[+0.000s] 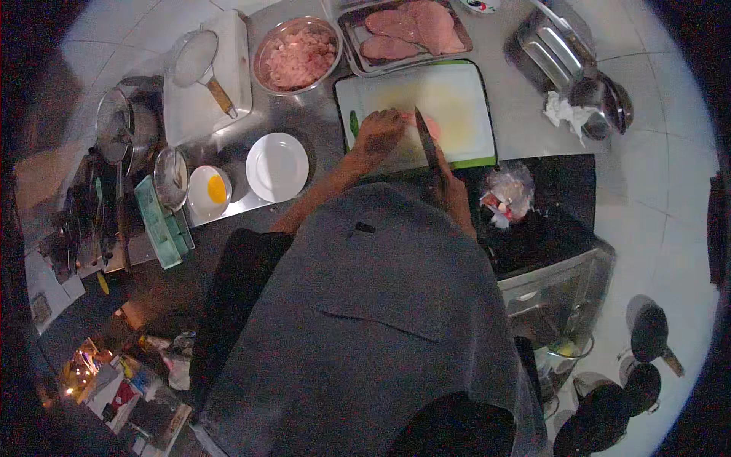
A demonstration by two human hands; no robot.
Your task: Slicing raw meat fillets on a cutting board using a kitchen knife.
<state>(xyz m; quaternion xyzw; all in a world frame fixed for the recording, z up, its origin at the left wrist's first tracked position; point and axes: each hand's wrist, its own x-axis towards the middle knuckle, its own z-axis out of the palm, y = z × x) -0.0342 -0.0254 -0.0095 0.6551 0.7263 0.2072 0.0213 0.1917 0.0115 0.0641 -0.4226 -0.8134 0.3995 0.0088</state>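
Note:
A white cutting board [462, 85] with a green rim lies on the metal counter before me. In my right hand [455, 197] is a kitchen knife [425, 134], its blade pointing away from me over the board. Pale pink raw meat [432, 128] shows beside the blade, partly hidden by it. My left hand [381, 134] rests on the board with fingers curled at the meat's left end. Behind the board, a metal tray [355, 54] holds several large raw meat pieces [414, 28]. To its left stands a metal bowl [258, 57] of chopped raw meat [300, 57].
A white plate [277, 167], a white bowl with egg yolk [216, 188] and a strainer [197, 60] on a white board [177, 117] stand left. A plastic bag [508, 191] lies right, beyond it crumpled white paper [565, 113]. Pans [648, 328] hang lower right.

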